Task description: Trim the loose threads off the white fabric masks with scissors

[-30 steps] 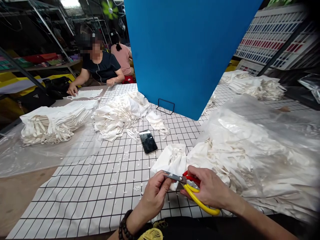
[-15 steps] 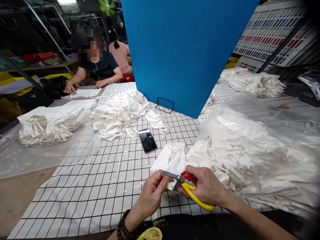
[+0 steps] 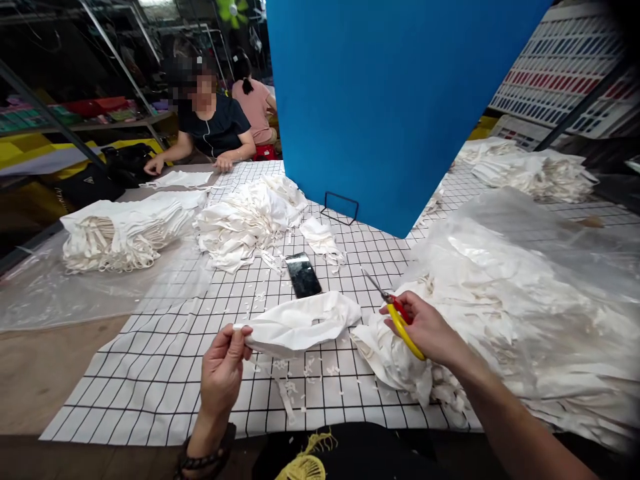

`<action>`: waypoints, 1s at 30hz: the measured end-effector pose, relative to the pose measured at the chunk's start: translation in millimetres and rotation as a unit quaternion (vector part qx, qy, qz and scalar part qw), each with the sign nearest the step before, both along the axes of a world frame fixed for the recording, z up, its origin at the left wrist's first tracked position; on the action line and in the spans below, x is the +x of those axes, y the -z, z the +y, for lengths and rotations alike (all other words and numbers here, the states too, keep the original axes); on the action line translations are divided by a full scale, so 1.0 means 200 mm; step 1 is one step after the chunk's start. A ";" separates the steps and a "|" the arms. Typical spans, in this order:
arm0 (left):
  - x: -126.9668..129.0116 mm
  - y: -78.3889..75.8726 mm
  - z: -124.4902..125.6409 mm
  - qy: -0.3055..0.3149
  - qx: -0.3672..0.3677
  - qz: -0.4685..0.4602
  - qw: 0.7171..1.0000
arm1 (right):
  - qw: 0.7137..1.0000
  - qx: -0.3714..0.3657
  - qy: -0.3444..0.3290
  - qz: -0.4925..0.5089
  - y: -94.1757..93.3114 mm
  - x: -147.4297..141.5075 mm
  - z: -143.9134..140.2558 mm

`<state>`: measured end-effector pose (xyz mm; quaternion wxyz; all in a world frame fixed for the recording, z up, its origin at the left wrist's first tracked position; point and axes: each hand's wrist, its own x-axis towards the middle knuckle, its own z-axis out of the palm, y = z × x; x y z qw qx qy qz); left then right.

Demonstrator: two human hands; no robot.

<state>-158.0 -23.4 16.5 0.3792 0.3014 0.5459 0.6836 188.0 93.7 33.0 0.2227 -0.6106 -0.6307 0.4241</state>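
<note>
Pinched between thumb and fingers of my left hand (image 3: 225, 363) is one end of a white cloth piece (image 3: 300, 323). The cloth stretches to the right across the checked tablecloth (image 3: 165, 380). My right hand (image 3: 423, 323) grips scissors (image 3: 406, 331) with one red and one yellow handle; their blades point up and left, apart from the cloth. Small white scraps (image 3: 310, 370) lie below the cloth. A large heap of white cloth pieces (image 3: 490, 300), partly under clear plastic, sits by my right hand. Just beyond the held cloth lies a phone (image 3: 303, 275).
A tall blue board (image 3: 400, 113) with a black wire stand (image 3: 341, 208) rises at the back. White piles, one stacked (image 3: 125, 230) and one loose (image 3: 250, 223), lie at left. A co-worker (image 3: 213, 130) sits across at the left; another person (image 3: 253, 110) is behind.
My left hand has moved left, drawing the cloth's end out. The scissors in my right hand have moved up and right, away from the left fingers. The view has shifted slightly.
</note>
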 end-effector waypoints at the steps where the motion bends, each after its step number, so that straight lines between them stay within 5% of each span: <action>1: -0.04 0.02 -0.02 0.003 -0.014 0.044 0.999 | 1.000 0.000 -0.020 -0.017 0.00 -0.03 0.00; 4: -0.12 0.07 -0.06 0.048 -0.082 0.215 0.972 | 0.993 0.021 -0.102 -0.063 0.01 -0.17 0.00; 9: -0.10 0.13 -0.10 0.054 -0.214 0.453 0.864 | 0.978 0.048 -0.182 -0.085 0.07 -0.45 0.07; 13: -0.03 0.05 -0.12 -0.050 -0.295 0.542 0.785 | 0.973 0.061 -0.207 -0.082 0.16 -0.61 0.13; 15: 0.02 -0.03 -0.13 -0.069 -0.289 0.547 0.783 | 0.975 0.067 -0.201 -0.072 0.16 -0.61 0.14; 17: 0.09 -0.10 -0.14 0.001 -0.256 0.477 0.841 | 0.979 0.070 -0.184 -0.053 0.12 -0.57 0.15; 19: 0.19 -0.13 -0.13 0.144 -0.238 0.345 0.897 | 0.982 0.069 -0.171 -0.024 0.05 -0.49 0.15; 21: 0.31 -0.11 -0.11 0.297 -0.237 0.170 0.910 | 0.983 0.056 -0.160 0.075 -0.04 -0.41 0.14; 23: 0.44 -0.05 -0.06 0.384 -0.229 -0.010 0.894 | 0.966 0.034 -0.136 0.216 -0.12 -0.35 0.12; 27: 0.63 0.01 0.03 0.330 -0.164 -0.255 0.894 | 0.939 0.015 -0.091 0.332 -0.21 -0.26 0.02; 30: 0.65 -0.02 0.07 0.268 -0.126 -0.302 0.906 | 0.943 -0.003 -0.096 0.319 -0.20 -0.22 -0.06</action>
